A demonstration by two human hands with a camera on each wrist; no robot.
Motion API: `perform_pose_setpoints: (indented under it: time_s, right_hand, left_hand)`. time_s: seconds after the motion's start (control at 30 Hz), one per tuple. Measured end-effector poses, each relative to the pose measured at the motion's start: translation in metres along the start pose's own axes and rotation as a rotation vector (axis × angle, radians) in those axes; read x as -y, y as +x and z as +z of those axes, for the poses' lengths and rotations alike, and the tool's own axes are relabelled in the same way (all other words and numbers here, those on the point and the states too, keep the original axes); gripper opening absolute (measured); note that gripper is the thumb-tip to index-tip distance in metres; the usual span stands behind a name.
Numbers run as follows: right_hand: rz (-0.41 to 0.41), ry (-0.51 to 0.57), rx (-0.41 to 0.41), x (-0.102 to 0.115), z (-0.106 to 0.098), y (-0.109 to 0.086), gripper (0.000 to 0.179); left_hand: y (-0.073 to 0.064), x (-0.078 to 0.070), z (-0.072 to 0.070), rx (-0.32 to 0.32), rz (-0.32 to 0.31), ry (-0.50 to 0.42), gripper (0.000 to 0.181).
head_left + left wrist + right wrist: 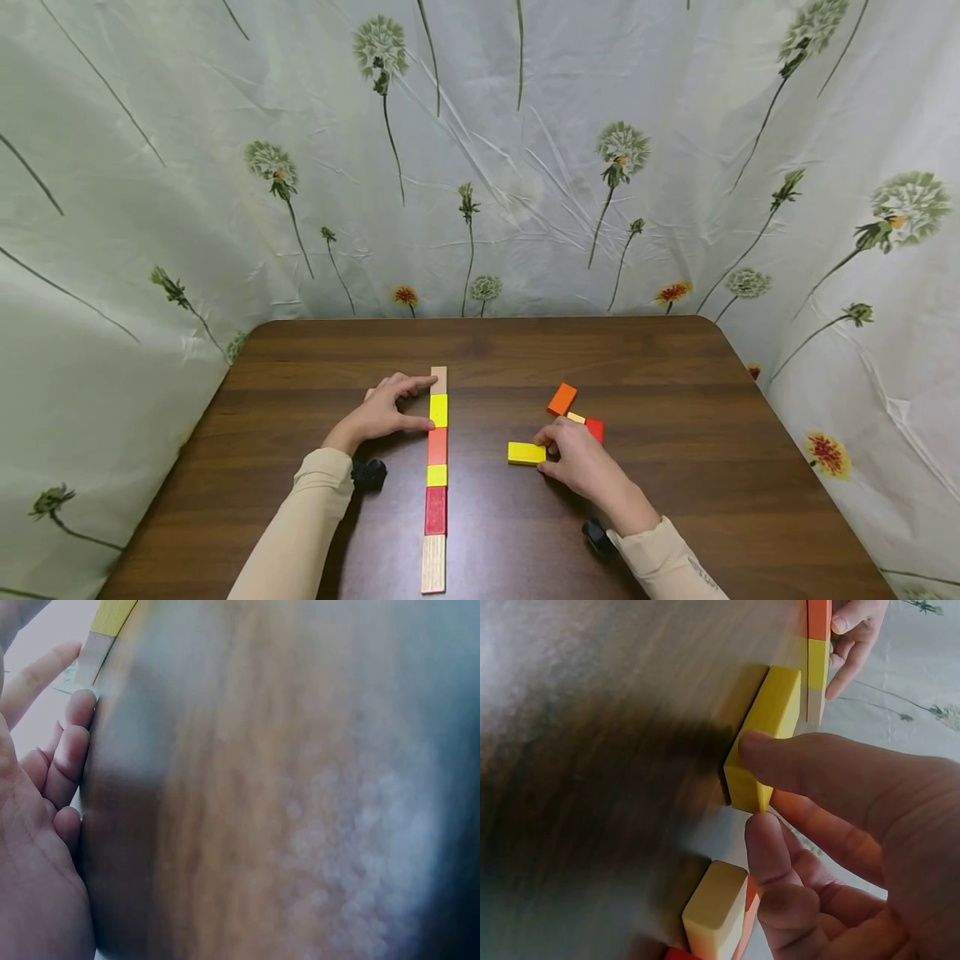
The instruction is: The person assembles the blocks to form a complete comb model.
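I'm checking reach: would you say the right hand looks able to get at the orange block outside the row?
Probably yes: the orange block lies just beyond the right hand with nothing on top, though that hand would likely first have to release the yellow block.

1. Between the row of blocks (437,476) and the yellow block (527,453) pinched in my right hand (585,462), bare tabletop (483,517) leaves me a lane.
2. That row makes a low, unbroken barrier; past its far end, a strip of wood gives a way round.
3. My left hand (386,408) obstructs the row's left side there.
4. Orange (562,399), pale (576,417) and red blocks (595,430) crowd my right fingers' far side; rightward of them there's room.
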State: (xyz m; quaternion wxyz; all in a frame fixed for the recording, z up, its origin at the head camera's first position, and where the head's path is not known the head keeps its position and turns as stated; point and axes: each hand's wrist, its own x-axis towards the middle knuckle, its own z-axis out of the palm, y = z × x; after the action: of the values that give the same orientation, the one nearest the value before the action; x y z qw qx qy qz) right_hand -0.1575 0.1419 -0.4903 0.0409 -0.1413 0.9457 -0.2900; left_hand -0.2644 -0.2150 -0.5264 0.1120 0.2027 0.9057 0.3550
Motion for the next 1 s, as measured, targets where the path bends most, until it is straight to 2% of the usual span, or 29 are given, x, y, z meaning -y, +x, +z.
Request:
perform_pose_setpoints:
  time_s: [0.47, 0.77, 1.0]
  right_hand:
    - [-0.076, 0.103, 0.024, 0.0, 0.01, 0.004, 0.028]
    - [-0.04, 0.143, 0.024, 0.001, 0.013, 0.006, 0.026]
    - [0.007, 0.148, 0.024, 0.003, 0.013, 0.023, 0.025]
  left_hand:
    - [-0.003, -0.002, -0.001, 0.001, -0.011, -0.002, 0.083]
    - [-0.003, -0.002, 0.0, 0.005, -0.018, -0.002, 0.083]
    - [-0.001, -0.003, 0.0, 0.007, -0.021, -0.009, 0.083]
